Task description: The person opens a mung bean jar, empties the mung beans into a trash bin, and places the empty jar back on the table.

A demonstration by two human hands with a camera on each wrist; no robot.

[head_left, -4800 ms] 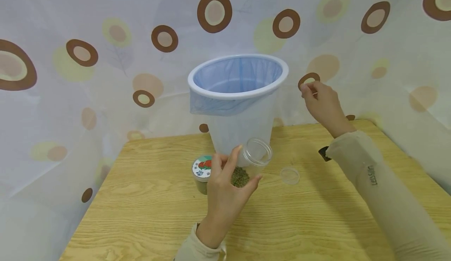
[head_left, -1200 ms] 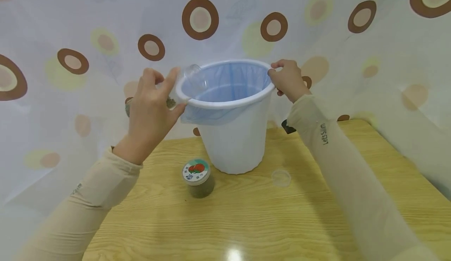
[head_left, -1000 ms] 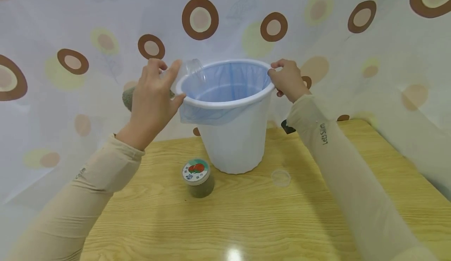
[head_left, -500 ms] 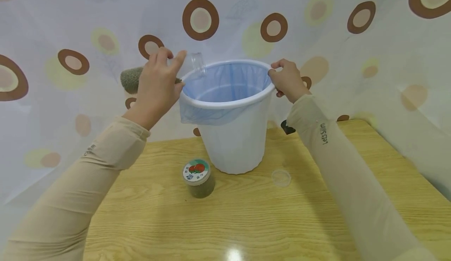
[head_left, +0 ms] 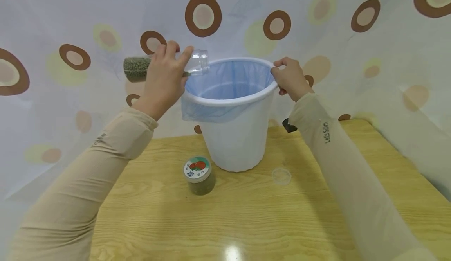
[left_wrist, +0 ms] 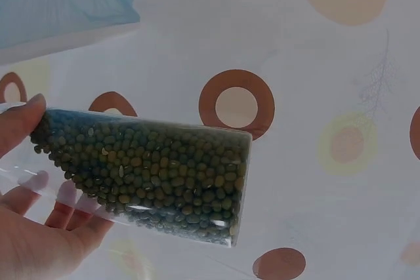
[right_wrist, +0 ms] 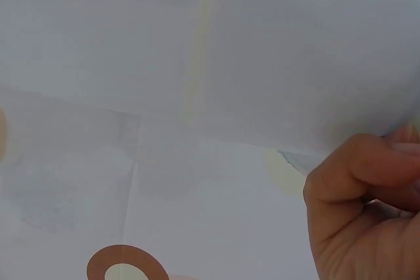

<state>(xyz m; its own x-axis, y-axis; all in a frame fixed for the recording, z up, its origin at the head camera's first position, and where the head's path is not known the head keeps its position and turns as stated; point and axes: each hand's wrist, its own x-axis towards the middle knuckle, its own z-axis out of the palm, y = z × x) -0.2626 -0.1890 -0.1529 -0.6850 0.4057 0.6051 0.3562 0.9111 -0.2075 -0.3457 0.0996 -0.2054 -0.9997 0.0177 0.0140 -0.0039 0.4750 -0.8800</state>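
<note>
In the head view my left hand [head_left: 163,75] grips a clear plastic jar [head_left: 197,62] lying almost level, its uncapped mouth over the left rim of a white trash bin [head_left: 236,139]. Green mung beans [left_wrist: 157,168] fill the jar's base end and slope off toward the mouth, as the left wrist view shows. Thumb and fingers wrap the jar from opposite sides. My right hand [head_left: 290,79] holds the bin's right rim, thumb and fingers pinching it. A blue bag [head_left: 229,77] lines the bin and folds over its rim. No beans show in the visible part of the bag.
A lidded jar [head_left: 199,177] with a tomato-print label stands on the wooden table [head_left: 232,218] in front of the bin. A clear round lid [head_left: 281,176] lies to its right. Behind the bin hangs a patterned curtain [head_left: 239,10].
My left hand has lifted the jar from the table to the bin's left rim and tipped it toward level. My right hand moved left onto the bin's rim and stayed there.
</note>
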